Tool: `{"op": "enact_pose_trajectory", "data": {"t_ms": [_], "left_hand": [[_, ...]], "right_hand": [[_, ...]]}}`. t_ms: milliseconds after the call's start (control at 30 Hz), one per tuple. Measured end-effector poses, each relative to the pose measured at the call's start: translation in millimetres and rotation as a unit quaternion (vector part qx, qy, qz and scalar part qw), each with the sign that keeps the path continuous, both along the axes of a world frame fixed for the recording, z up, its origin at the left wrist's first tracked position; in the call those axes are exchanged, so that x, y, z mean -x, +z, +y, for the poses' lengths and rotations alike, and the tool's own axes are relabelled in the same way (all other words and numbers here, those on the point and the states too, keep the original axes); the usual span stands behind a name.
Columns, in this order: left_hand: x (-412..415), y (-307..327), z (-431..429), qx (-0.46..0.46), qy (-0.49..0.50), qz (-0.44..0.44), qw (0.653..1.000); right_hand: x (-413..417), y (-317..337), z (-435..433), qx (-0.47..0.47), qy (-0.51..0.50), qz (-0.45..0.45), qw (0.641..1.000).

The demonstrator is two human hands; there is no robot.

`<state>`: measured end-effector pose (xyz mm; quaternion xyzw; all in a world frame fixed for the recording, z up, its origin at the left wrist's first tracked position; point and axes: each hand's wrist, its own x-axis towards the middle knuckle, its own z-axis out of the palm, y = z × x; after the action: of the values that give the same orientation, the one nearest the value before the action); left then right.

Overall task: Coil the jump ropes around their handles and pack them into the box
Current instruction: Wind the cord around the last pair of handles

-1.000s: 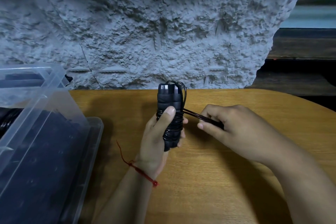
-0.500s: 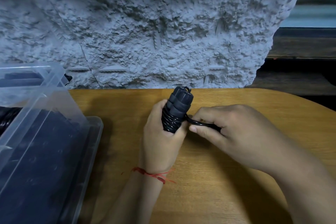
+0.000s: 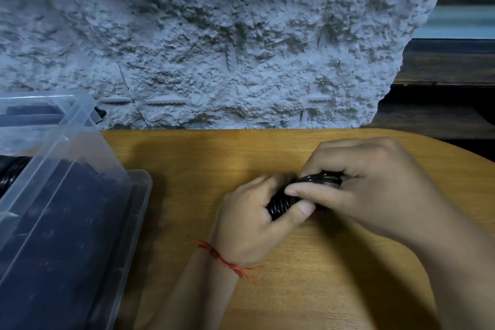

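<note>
Both hands are together, clamped on one bundle. The left hand (image 3: 249,222) grips the black glossy coiled jump rope (image 3: 281,205) from below. The right hand (image 3: 369,190) curls over its upper coils. The bundle is centre-right over the tan wooden surface (image 3: 187,158), well apart from the clear plastic storage box (image 3: 77,115) on the left. Can't tell whether it rests on the wood.

Risks, my read:
- The cord looks slick and springy. If the loose end isn't tucked under a wrap, the coils will likely spring off once either grip eases.
- The handles are hidden under fingers and cord. If they splay, the wraps go slack.
- The left-hand fingers are motion-blurred, so a fast twist could slide turns off the end.
- The carry to the box is one-handed, so a loose bundle may unravel on the way or snag on the rim.

Counts:
- hands: 2
- rope bundles in hand: 1
- handles: can't count, covered
- boxes: 1
- dark coiled rope (image 3: 10,177) showing through the box wall: at least 1; the rest of the contents are too dark to count
- red thread bracelet (image 3: 222,260) on the left wrist: 1
</note>
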<state>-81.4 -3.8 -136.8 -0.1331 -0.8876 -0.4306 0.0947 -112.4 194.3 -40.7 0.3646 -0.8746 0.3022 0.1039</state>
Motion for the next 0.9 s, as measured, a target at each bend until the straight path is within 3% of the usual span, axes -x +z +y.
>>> {"op": "enact_pose_trajectory", "data": {"t_ms": [200,533,767,900], "left_hand": [[-6,0,0,-0.039,-0.044,0.049,0.997],[-6,-3,0,-0.086,-0.076,0.033,0.993],[-6,-1,5,-0.212,-0.098,-0.009,0.972],[-4,1,14,-0.379,-0.054,-0.102,0.918]], "right_hand": [[7,-8,4,0.090,-0.021,-0.143,0.985],[24,-30,14,0.183,0.013,-0.348,0.919],[28,-46,10,0.228,0.012,-0.386,0.894],[29,-59,-4,0.213,0.002,-0.317,0.924]]}}
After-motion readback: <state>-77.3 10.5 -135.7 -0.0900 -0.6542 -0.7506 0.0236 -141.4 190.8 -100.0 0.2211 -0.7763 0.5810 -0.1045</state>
